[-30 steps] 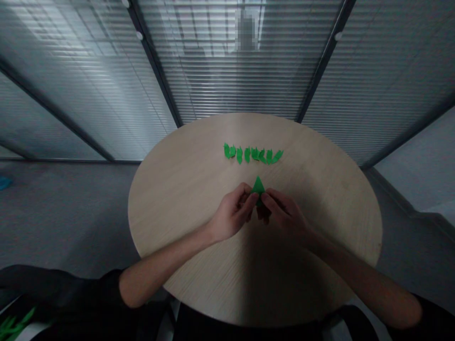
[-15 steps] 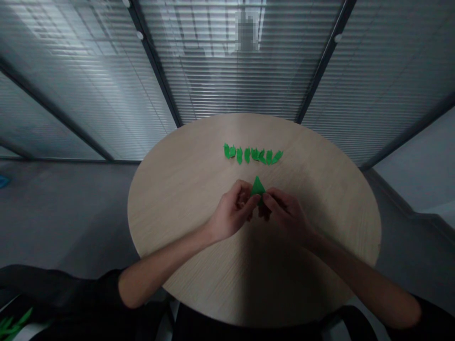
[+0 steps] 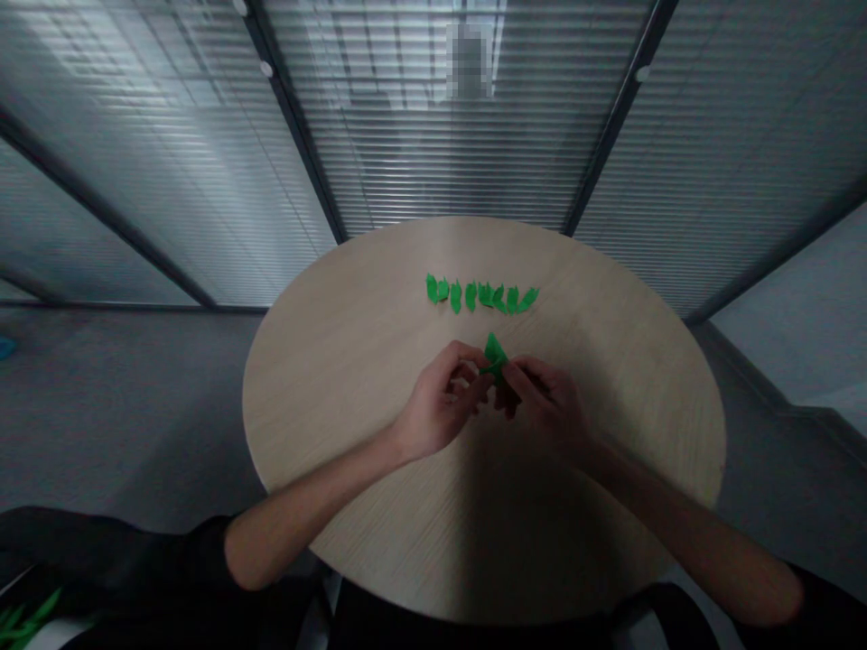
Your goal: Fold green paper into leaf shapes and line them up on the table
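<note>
A small green piece of folded paper (image 3: 496,348) is held up over the middle of the table, its tip pointing away from me. My left hand (image 3: 443,397) pinches its left edge between thumb and forefinger. On the other side, my right hand (image 3: 545,397) grips the paper's right edge, thumb on top; its lower fingers are in shadow. The paper's left flap is bent inward. Beyond the hands, several small folded green paper pieces (image 3: 470,295) lie in a row, some touching each other.
The round wooden table (image 3: 339,361) stands close to a glass partition with blinds (image 3: 447,162). Green leaf-like strips (image 3: 31,618) show at the lower left, beside a white edge. A blue object (image 3: 6,348) lies on the floor far left.
The held paper was a flat triangle; now its left side is folded inward and it looks narrower. The hands have barely shifted. The row of pieces is unchanged.
</note>
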`<move>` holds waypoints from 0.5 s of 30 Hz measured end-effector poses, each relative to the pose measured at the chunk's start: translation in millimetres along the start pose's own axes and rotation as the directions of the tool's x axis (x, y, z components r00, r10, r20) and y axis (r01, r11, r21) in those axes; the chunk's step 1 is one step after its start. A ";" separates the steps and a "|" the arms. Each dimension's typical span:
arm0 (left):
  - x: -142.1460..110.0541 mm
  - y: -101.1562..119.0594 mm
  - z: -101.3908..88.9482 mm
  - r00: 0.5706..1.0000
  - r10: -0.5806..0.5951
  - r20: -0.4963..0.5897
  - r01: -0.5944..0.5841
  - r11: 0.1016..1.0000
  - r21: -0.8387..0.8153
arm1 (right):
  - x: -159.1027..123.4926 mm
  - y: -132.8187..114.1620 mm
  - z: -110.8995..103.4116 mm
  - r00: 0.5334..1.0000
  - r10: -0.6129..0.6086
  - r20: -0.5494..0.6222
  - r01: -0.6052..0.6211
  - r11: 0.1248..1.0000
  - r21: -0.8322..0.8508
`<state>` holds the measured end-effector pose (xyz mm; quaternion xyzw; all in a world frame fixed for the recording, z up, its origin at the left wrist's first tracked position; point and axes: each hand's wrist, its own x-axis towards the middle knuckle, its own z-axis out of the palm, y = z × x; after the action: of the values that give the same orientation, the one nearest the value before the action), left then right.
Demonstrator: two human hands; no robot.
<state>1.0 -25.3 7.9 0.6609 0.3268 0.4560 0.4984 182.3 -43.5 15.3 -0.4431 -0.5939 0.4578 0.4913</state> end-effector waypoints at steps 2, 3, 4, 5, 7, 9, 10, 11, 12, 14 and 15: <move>1.0 1.9 0.3 1.000 -0.009 0.015 0.009 0.999 -0.034 | 1.0 -0.5 -0.6 1.000 0.000 0.002 0.000 1.000 0.012; 1.6 2.9 0.5 1.000 -0.019 0.021 0.021 0.998 -0.057 | 1.3 -0.8 -1.1 1.000 -0.002 0.004 0.002 1.000 0.017; 2.2 3.7 0.6 0.999 -0.032 0.024 0.034 0.996 -0.081 | 1.7 -1.2 -1.6 1.000 -0.003 0.007 0.003 1.000 0.021; 2.8 4.4 0.8 0.999 -0.041 0.024 0.043 0.994 -0.102 | 1.9 -1.5 -2.2 1.000 -0.003 0.012 0.003 1.000 0.023; 3.8 4.7 0.9 0.999 -0.041 0.014 0.043 0.991 -0.129 | 2.3 -1.6 -3.3 1.000 0.004 0.030 -0.005 0.999 0.033; 4.4 4.0 0.5 1.000 -0.029 -0.003 0.028 0.990 -0.141 | 2.6 -0.7 -4.2 0.998 0.015 0.053 -0.018 0.998 0.054; 4.6 3.4 0.1 1.000 -0.019 -0.010 0.018 0.990 -0.142 | 2.7 -0.1 -4.5 0.998 0.021 0.064 -0.025 0.997 0.068; 4.6 2.9 -0.3 1.000 -0.010 -0.015 0.008 0.990 -0.143 | 2.8 0.5 -4.6 0.997 0.025 0.071 -0.031 0.996 0.083; 4.5 2.4 -0.7 1.000 -0.001 -0.015 -0.001 0.989 -0.146 | 2.8 1.1 -4.6 0.997 0.028 0.077 -0.035 0.995 0.094; 4.2 2.2 -1.6 1.000 0.015 -0.009 -0.016 0.989 -0.150 | 2.8 1.5 -4.4 0.996 0.032 0.084 -0.041 0.993 0.108; 4.0 2.5 -1.9 1.000 0.018 -0.004 -0.018 0.989 -0.146 | 2.8 1.3 -4.2 0.996 0.036 0.086 -0.045 0.993 0.111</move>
<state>0.7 -21.8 11.6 0.6249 0.2871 0.4841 0.5411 186.2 -40.0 14.9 -0.4071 -0.5781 0.5187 0.4807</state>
